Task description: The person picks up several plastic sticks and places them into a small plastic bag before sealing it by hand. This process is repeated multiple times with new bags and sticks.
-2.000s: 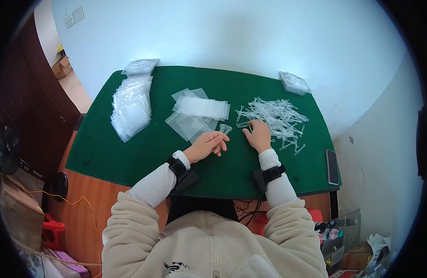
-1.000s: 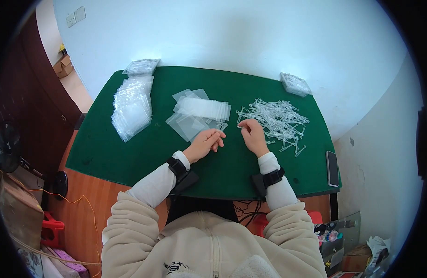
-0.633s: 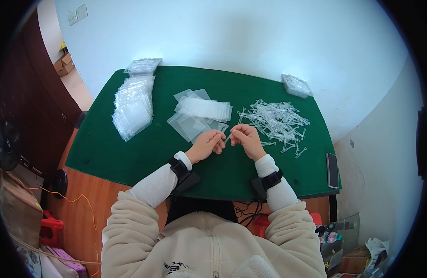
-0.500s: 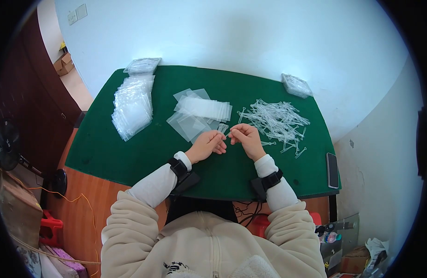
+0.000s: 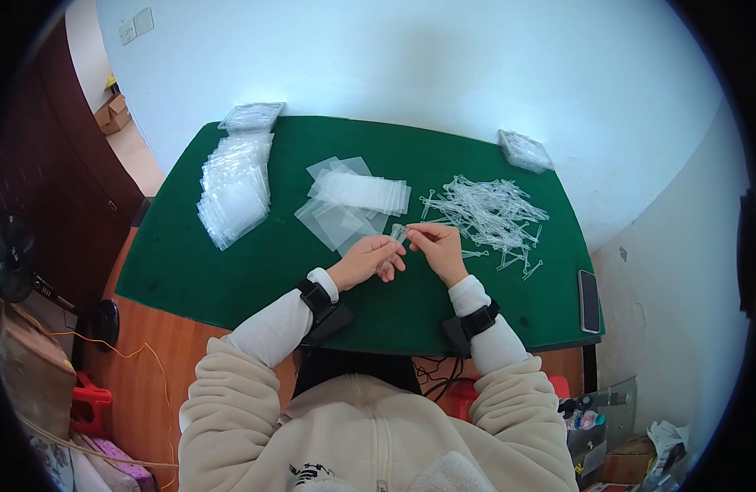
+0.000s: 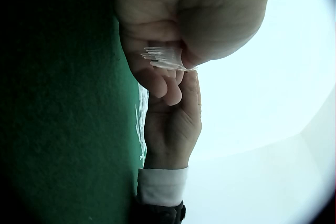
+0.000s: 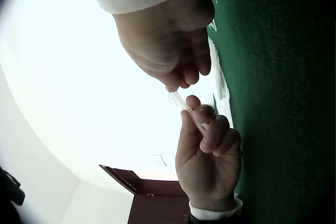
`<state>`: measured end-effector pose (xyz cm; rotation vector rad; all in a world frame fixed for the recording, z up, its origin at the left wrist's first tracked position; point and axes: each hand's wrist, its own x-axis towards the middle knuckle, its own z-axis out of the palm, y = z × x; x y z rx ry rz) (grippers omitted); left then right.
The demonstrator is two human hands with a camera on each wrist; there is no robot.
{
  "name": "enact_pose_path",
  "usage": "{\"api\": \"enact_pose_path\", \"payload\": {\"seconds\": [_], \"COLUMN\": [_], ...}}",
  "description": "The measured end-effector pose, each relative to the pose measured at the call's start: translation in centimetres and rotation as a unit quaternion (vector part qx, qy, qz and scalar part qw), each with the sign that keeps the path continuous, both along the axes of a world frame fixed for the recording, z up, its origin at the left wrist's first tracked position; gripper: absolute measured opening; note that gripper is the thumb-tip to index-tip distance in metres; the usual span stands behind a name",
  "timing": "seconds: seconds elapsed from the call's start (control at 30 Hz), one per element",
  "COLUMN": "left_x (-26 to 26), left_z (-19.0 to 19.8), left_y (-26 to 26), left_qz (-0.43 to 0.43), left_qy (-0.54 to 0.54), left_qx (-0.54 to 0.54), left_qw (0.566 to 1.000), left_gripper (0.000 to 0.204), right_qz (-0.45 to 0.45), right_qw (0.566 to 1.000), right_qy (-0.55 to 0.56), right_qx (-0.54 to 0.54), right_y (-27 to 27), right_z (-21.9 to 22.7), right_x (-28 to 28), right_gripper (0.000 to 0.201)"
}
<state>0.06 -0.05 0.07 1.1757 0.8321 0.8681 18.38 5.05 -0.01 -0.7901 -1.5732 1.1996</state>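
Observation:
My left hand holds a small bundle of clear plastic sticks with looped ends over the green table. In the left wrist view the straight ends of the bundle stick out between thumb and curled fingers. Thumb and fingertips of my right hand pinch a stick at the bundle's looped end; in the right wrist view that end lies right at those fingertips. To the right of the hands spreads a loose pile of the same sticks. Flat clear plastic bags lie just beyond the left hand.
Overlapping clear bags form a long stack at the table's left. Filled clear packs stand at the back left and the back right. A phone lies by the right edge. Behind the green table rises a white wall.
My right hand has moved left from the pile, carrying a stick to the bundle in the left hand. The left hand has stayed nearly in place, its bundle turning slightly.

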Motion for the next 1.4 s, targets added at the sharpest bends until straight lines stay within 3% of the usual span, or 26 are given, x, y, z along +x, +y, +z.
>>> {"api": "enact_pose_path", "payload": {"seconds": [0.5,1.2,1.33,1.4], "left_x": [0.1,0.1,0.1,0.2], "left_z": [-0.2,-1.0,-0.9,-0.5], "left_y": [0.0,0.3,0.1,-0.1], "left_qz": [-0.025,-0.036,-0.034,-0.016], "left_qy": [-0.005,-0.022,0.005,0.077], "left_qx": [0.026,0.08,0.096,0.167], "left_qw": [0.999,0.996,0.995,0.983], "left_gripper": [0.032,0.035,0.033,0.029], "right_qz": [0.091,0.107,0.114,0.136], "right_qw": [0.989,0.992,0.991,0.99], "right_qy": [0.058,0.054,0.047,0.03], "right_qx": [-0.098,-0.041,-0.042,-0.029], "right_y": [-0.2,0.0,-0.1,-0.4], "right_z": [0.5,0.5,0.6,1.1], "right_x": [0.2,0.4,0.5,0.5], "right_gripper": [0.014,0.011,0.01,0.009]}}
